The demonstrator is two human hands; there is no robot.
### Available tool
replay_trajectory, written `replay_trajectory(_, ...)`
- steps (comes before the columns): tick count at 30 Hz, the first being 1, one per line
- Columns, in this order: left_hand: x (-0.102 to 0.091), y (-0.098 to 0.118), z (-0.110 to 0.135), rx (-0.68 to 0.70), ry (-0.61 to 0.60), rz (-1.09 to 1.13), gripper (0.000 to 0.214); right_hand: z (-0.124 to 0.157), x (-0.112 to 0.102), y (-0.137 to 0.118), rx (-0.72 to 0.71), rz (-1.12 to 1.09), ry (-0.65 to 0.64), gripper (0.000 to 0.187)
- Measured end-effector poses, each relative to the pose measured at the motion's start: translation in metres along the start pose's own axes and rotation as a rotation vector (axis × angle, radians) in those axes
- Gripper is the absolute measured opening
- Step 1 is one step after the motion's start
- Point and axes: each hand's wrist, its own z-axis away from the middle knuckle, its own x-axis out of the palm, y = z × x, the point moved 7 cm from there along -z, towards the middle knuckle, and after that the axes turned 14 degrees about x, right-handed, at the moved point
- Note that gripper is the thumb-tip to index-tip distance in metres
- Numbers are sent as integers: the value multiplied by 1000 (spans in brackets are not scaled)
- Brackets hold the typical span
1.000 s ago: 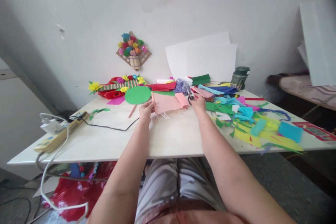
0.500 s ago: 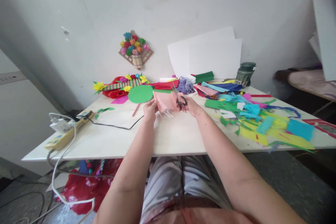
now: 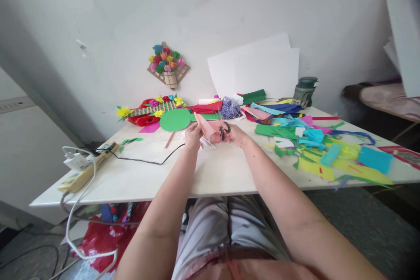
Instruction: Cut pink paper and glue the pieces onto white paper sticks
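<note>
A sheet of pink crepe paper [image 3: 210, 129] is held up over the middle of the white table. My left hand [image 3: 193, 135] pinches its left end, which folds up and over. At the other end, my right hand [image 3: 237, 135] has its fingers round black-handled scissors [image 3: 225, 131] and lies against the paper's edge; whether it grips the paper too I cannot tell. Several thin white sticks [image 3: 206, 143] lie just below the paper. Beyond my left hand rests a green oval disc [image 3: 175, 120].
Coloured paper scraps [image 3: 315, 153] spread over the table's right side. A power strip [image 3: 87, 173] with a white charger sits at the left edge, its black cord running toward my left hand. A dark green bottle [image 3: 305, 92] stands at the back right, and purple shredded strands [image 3: 230, 108] lie at the back.
The left end of the pink paper has been lifted and folded over toward the right. My left hand has shifted slightly right; the scissors stay in my right hand.
</note>
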Motion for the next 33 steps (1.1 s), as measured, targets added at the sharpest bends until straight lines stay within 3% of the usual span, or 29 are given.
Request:
replay_trajectory(6,13,0,-5,-10,-12,-29,32,9,-25,-14,-127,-133,312,44)
replay_trajectory(8,14,1,-4,2,8,-11,33,12,-27,-17,-160,-130,338,42)
replay_trajectory(13,15,4,-6,28,31,42,31,10,-15,-13,-125,-133,138,45)
replay_trajectory(18,32,11,-17,16,-6,160,22,17,-1,-24,-288,-205,-223,48)
replay_trajectory(21,44,11,-24,-23,-38,210,16,20,-3,-25,-314,-200,-364,46)
replay_trajectory(28,62,13,-43,-61,-139,243,6,26,-27,-17,-233,-47,-418,32)
replay_trajectory(33,68,20,-49,-63,-152,230,7,29,-28,-4,-20,174,-438,28)
